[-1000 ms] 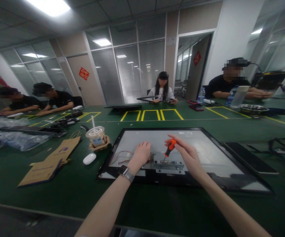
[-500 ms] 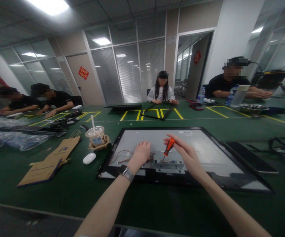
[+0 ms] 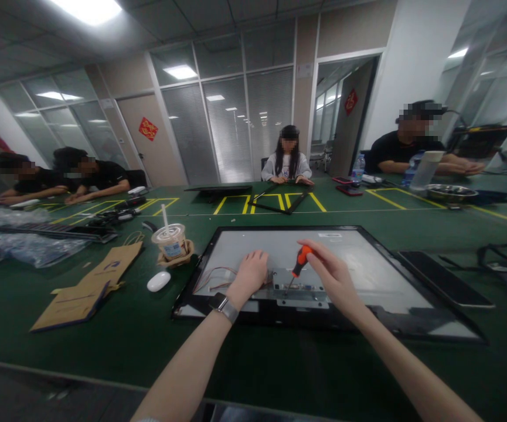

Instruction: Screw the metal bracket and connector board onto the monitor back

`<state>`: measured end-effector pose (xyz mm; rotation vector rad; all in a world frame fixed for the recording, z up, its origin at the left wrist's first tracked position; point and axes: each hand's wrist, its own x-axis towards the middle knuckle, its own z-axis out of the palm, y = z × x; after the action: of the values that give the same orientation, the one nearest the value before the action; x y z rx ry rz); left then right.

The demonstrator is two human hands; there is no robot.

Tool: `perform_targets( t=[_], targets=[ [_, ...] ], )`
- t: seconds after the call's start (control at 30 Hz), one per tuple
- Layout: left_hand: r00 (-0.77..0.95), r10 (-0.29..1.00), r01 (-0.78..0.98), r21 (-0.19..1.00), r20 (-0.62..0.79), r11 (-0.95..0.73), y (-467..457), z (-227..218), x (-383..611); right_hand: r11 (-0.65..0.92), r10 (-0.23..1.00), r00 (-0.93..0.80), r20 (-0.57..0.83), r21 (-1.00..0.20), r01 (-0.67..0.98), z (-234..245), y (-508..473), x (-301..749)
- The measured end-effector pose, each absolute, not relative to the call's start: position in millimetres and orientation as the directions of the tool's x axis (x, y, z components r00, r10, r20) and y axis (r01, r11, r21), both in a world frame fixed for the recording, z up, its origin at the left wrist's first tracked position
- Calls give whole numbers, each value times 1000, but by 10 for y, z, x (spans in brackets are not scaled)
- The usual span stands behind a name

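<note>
A flat display panel [image 3: 235,243] with a black rim lies back side up on the green table. At its near edge sits a silver metal bracket [image 3: 299,280] with connector ports. My right hand [image 3: 334,272] grips an orange-and-black screwdriver [image 3: 302,258] by the handle, fingers closed around it. The screwdriver leans, its shaft reaching down to the port side of the bracket; its very tip is hard to make out. My left hand [image 3: 253,274] lies on the panel at the bracket's left end, fingers stretched forward. Thin wires [image 3: 215,275] run out beside it.
To the left are a drink cup [image 3: 172,241] in a carrier, a white mouse [image 3: 159,281] and brown paper bags [image 3: 86,293]. A dark slab-like device [image 3: 444,280] and cables [image 3: 497,258] lie right. Across the table a person [image 3: 286,161] handles a black frame [image 3: 279,205].
The screwdriver handle has turned a little and my right fingers have shifted around it. My left hand has stayed in place. The person opposite has moved their hands slightly.
</note>
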<state>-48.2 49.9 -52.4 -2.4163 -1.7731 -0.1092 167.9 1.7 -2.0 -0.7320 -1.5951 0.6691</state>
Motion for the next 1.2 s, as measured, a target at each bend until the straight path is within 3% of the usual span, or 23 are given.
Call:
perform_targets(
  t=[0.27,0.93,1.2],
  targets=[
    [295,945,955,-82,142,-286,492,-512,-465,594,791,-158,591,-804,-33,-10,24,1714],
    [306,935,952,-65,177,-300,512,-581,-501,521,823,-215,525,-850,-82,-7,48,1762],
    [296,945,955,-82,142,-287,466,-490,-465,619,773,-162,613,-785,-22,33,26,1727]
  ],
)
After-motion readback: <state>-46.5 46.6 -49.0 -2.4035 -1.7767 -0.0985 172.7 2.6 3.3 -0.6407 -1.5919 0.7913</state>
